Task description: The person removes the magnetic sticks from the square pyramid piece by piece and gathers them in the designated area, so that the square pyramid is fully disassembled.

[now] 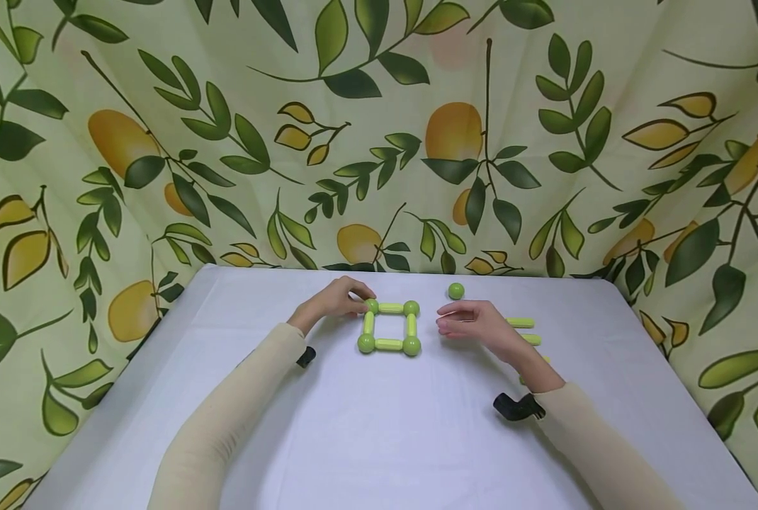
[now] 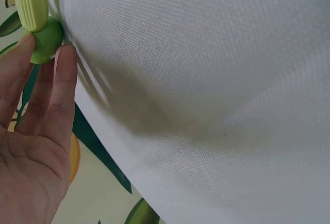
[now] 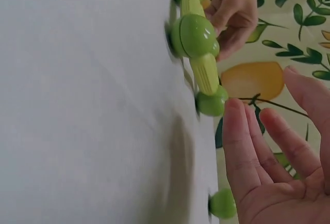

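A square frame of light green ridged rods (image 1: 388,345) with a green ball at each corner lies flat on the white table. My left hand (image 1: 333,299) pinches the far-left corner ball (image 1: 371,306); in the left wrist view, thumb and fingers sit on either side of that ball (image 2: 49,41), below a rod (image 2: 32,2). To the right of the square hovers my right hand (image 1: 481,327), fingers spread and nothing between them. The right wrist view has its fingertips (image 3: 234,105) pointing toward the square's corner ball (image 3: 211,102).
A loose green ball (image 1: 456,291) sits near the table's back edge. Several loose rods (image 1: 530,340) lie right of the square, partly hidden by my right hand and wrist. Black wrist mounts (image 1: 518,407) hang below both sleeves. A leaf-patterned curtain (image 1: 379,142) stands behind the table.
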Tool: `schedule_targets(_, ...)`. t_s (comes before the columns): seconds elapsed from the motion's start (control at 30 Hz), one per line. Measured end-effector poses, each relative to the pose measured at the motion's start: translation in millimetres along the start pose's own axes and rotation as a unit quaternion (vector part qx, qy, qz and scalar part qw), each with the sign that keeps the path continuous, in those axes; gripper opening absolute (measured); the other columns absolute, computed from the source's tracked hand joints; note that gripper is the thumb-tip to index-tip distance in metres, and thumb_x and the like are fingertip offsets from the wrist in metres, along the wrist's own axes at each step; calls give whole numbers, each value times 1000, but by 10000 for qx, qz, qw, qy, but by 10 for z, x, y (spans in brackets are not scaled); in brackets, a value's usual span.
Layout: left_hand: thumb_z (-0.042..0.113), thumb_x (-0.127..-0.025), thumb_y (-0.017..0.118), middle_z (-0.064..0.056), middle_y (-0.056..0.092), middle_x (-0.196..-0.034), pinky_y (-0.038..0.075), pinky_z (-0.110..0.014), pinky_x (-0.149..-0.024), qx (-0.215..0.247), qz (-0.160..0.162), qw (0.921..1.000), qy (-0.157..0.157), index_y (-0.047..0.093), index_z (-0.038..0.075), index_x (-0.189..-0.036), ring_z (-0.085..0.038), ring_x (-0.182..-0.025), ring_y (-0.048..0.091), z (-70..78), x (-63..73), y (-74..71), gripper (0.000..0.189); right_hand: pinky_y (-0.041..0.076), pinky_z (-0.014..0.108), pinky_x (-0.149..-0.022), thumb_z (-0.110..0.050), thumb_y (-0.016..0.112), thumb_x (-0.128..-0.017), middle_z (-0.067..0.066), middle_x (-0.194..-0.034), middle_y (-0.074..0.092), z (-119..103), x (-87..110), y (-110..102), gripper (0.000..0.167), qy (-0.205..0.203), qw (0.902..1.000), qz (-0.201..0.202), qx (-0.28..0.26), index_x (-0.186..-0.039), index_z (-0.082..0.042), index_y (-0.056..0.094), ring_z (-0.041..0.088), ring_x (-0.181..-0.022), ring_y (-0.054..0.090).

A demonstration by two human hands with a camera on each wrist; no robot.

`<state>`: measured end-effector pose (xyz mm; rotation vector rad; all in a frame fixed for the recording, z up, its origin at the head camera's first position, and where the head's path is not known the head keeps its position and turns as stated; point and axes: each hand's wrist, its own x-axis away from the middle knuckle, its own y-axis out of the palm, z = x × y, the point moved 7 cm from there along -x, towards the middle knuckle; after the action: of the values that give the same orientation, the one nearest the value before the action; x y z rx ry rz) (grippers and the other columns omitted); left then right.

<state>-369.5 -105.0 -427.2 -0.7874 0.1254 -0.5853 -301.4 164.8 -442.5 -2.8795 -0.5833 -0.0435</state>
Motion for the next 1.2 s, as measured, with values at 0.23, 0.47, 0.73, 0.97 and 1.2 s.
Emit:
schedule_targets(0.23, 2, -95, 72, -10, 70, -118, 56, -28, -74, -69, -1, 10000, 14, 72, 2, -121, -25, -107, 61, -11, 6, -1, 26, 58, 36, -84, -11, 79, -91, 18, -99, 74, 42, -179, 195, 43, 147, 9996, 253, -48, -124, 11, 64, 29, -93, 72)
schedule_targets(0.47, 4, -96, 71, -10, 68, -119, 57, -29, -74, 81, -92, 9999, -114, 71, 3, -121, -27, -107, 60, -16, 8, 18, 26, 59, 34, -80, -10, 82, -88, 16, -93, 75, 98, -280, 319, 36, 379, 9984, 403, -67, -116, 8, 69, 24, -89, 73)
schedule_targets(0.73, 7, -94, 73, -10, 69, -116, 55, -32, -88, -18, -41, 9999, -138, 70, 0, -118, -28, -112, 62, 57, -35, 44, 25, 59, 30, -74, -11, 87, -82, 14, -89, 75, 117, -349, 384, 34, 551, 9962, 660, 102, -109, 4, 72, 23, -82, 74)
schedule_targets(0.97, 14, -96, 74, -8, 71, -115, 52, -29, -92, -430, -179, 9986, 268, 69, 1, -122, -21, -109, 65, 257, -236, 246, 29, 57, 27, -70, -10, 88, -80, 12, -86, 75, 148, -361, 402, 33, 639, 9942, 850, 170, -104, 3, 70, 20, -78, 73)
schedule_targets(1.2, 11, -95, 74, -11, 72, -114, 52, -29, -92, -421, -295, 9969, 595, 71, 6, -121, -24, -107, 68, 445, -370, 425, 27, 58, 28, -68, -9, 89, -79, 13, -86, 75, 153, -355, 412, 33, 690, 9937, 882, 68, -103, 5, 69, 20, -76, 73)
